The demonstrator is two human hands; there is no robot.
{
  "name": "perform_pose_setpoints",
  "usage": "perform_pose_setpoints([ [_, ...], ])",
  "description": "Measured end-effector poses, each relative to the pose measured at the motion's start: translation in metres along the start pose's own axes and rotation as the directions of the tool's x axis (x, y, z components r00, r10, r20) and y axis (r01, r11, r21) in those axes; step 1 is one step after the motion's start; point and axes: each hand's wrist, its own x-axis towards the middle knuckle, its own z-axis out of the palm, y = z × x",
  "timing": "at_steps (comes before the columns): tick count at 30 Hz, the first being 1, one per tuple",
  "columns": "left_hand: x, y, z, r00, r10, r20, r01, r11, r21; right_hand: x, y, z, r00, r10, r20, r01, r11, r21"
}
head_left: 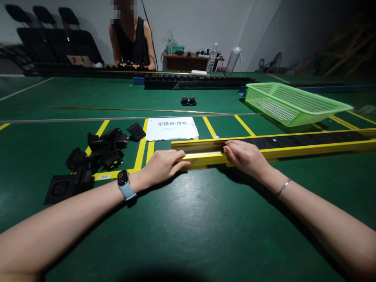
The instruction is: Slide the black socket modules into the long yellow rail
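Note:
A long yellow rail (205, 159) lies across the mat, its left end in front of me. My left hand (164, 164) is closed on the near wall at that end, thumb below and fingers over the edge. Farther right, my right hand (245, 156) is closed at the rail's channel, fingertips at the left end of a row of black socket modules (296, 141) that sits inside. Whether the right fingers pinch a module or only the rail is hidden. The channel between my hands shows bare. A pile of loose black socket modules (101, 152) lies left of my left hand.
A paper sign (172, 128) lies behind the rail. Beyond it are two small black modules (188, 101), thin brass-coloured strips (141, 110) and a green plastic basket (293, 103). Across the table a person (133, 43) sits behind long black rails (199, 82). Bottles stand nearby.

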Motion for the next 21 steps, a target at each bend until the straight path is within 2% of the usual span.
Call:
perform_pose_setpoints([
  [14, 0.0, 0.0, 0.0, 1.0, -0.011, 0.012, 0.011, 1.0, -0.012, -0.02, 0.024, -0.011, 0.999, 0.047, 0.014, -0.047, 0.999, 0.01],
  [21, -0.001, 0.0, 0.0, 1.0, -0.005, 0.002, 0.006, 1.0, -0.015, -0.028, 0.037, -0.009, 0.999, 0.03, -0.039, -0.03, 0.999, -0.018],
])
